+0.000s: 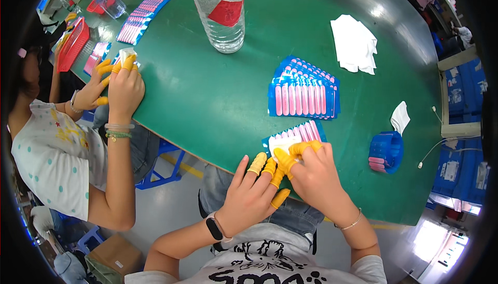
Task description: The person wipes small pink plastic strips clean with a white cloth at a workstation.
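My right hand (316, 172) pinches a white cloth (282, 143) on the blue card (295, 136) of pink sticks at the table edge, left hand (251, 190) steadying beside; it seems light, thin, bendy, best held by its edges.

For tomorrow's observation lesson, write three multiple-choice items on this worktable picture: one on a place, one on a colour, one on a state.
1. Where does the fanned stack of blue cards lie?
A. on the green table, beyond the person's hands
B. on the floor
C. inside the red basket

2. What colour are the finger covers on the person's hands?
A. black
B. yellow
C. white

3. What is the state of the clear plastic jar?
A. lying on its side
B. upright on the table
C. held in a hand

Answers:
1 A, the stack rests on the tabletop past the left hand and right hand.
2 B, the fingertips wear yellow covers.
3 B, it stands on its base, no hand near it.
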`<state>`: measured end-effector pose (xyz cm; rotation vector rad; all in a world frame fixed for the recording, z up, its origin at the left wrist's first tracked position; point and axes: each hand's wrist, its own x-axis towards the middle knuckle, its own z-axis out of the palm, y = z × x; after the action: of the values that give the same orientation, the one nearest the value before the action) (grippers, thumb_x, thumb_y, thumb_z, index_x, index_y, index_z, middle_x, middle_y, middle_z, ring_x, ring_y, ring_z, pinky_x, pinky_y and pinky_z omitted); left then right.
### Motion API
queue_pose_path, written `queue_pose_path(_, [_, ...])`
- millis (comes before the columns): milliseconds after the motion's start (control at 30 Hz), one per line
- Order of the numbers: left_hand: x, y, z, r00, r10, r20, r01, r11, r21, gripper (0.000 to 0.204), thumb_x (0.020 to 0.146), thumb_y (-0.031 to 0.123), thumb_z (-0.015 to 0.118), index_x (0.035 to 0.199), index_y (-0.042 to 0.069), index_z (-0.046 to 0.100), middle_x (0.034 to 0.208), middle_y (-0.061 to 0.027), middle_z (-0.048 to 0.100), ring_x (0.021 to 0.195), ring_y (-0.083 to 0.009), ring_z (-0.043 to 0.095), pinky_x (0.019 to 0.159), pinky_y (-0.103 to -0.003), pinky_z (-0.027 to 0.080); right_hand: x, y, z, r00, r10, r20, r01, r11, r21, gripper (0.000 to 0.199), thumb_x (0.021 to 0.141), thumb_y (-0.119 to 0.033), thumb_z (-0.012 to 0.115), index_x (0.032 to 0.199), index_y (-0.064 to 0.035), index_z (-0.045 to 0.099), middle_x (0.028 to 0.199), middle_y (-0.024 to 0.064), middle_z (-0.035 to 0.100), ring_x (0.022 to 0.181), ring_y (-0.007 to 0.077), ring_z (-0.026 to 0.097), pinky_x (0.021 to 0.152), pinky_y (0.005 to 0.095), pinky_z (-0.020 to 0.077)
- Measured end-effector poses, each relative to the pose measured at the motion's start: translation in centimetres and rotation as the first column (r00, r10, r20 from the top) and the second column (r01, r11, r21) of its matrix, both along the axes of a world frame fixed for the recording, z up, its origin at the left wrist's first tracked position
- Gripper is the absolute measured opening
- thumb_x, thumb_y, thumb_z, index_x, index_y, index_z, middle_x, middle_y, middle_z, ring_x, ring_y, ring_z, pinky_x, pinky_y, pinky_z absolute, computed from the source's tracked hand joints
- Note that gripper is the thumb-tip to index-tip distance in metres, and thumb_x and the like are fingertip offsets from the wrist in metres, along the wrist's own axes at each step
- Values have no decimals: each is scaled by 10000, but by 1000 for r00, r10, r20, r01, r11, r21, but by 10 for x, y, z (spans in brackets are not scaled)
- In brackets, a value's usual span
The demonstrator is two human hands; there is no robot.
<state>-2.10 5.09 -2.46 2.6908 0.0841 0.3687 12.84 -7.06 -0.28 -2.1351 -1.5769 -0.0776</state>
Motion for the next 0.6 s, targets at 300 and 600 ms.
queue_pose_path(300, [-1,3,-1,1000,-18,-3,18,1000,14,453,809,325,725,1151,33,672,1150,-118,631,1148,-314,562,1084,-538,362,7,8,-3,1000,19,0,-19,998,-64,97,682,-47,696,717,-59,606,924,117,579,766,288,506,723,424,390])
queue_pose_path(600, [2,1,1,999,22,32,-23,999,36,451,801,346,715,1152,64,681,1080,-91,634,1087,-289,578,1044,-512,378,7,-13,-4,991,-132,31,133,990,-48,186,733,-46,714,919,-37,716,941,127,598,821,280,543,705,398,396])
